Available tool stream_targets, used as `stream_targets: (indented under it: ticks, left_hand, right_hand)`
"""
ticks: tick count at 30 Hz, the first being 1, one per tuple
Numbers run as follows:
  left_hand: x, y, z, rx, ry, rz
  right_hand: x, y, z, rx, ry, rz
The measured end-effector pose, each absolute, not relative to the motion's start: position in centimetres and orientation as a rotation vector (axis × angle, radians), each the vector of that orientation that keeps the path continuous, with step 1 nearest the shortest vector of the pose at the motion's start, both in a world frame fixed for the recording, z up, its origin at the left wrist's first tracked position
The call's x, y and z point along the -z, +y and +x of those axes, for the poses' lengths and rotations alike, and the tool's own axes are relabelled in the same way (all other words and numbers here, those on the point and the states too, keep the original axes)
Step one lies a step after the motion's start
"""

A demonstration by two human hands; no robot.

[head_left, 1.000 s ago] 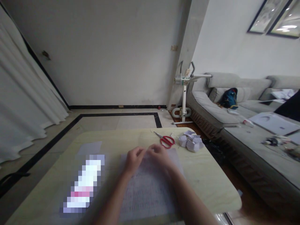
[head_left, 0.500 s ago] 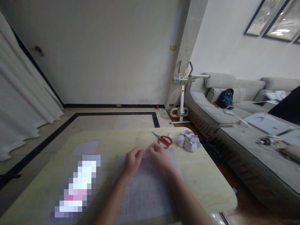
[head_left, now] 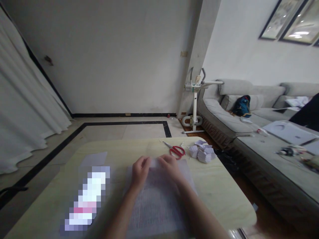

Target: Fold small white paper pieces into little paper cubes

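My left hand [head_left: 141, 171] and my right hand [head_left: 170, 167] are closed in pinches near the far edge of a large printed paper sheet [head_left: 159, 205] lying on the table. A pale strip of paper [head_left: 155, 163] spans the gap between my fingers. I cannot tell whether it belongs to the large sheet or is a separate piece. Just beyond my right hand lie scissors [head_left: 177, 152] with red handles, blades pointing to the far left. Several folded white paper pieces [head_left: 203, 151] sit in a cluster to their right.
On the left of the light wooden table [head_left: 219, 199] are a small white paper [head_left: 94, 159] and a blurred-out bright object [head_left: 87, 199]. A grey sofa [head_left: 261, 159] runs along the right side. White exercise equipment [head_left: 194, 106] stands behind the table.
My hands have moved slightly apart, and more of the pale paper shows between them. The whole view has shifted a little, so everything appears slightly lower and further right.
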State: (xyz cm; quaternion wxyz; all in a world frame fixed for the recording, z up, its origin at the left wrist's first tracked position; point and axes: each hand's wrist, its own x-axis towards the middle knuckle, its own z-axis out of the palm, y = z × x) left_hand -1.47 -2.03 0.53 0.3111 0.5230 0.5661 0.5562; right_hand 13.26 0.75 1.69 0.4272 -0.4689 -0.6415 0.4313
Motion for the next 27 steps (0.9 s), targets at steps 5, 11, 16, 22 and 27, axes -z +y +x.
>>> stream_targets:
  ticks: [5,11,16,22,27]
  left_hand:
    - [-0.9,-2.2,-1.4,-1.494,1.48,1.35]
    - [-0.6,-2.0,-1.4,-1.505,1.519,1.342]
    - [-0.4,-1.9,-1.3,-1.501,1.532,1.306]
    - [-0.7,-2.0,-1.1,-1.42,1.442,1.23]
    - [-0.5,-1.8,-1.2,-1.423,1.431,1.245]
  right_hand:
    - [-2.0,0.2,12.5,-1.029,-1.559,-1.136]
    - [-1.7,0.1,12.0,-1.077,-1.517,-1.191]
    - [-1.4,0.5,12.6,-1.14,-1.486,-1.238]
    - [-1.2,0.7,13.0,-1.139,-1.459,-1.198]
    - [-1.5,0.6,12.7,-1.153,-1.483,-1.196]
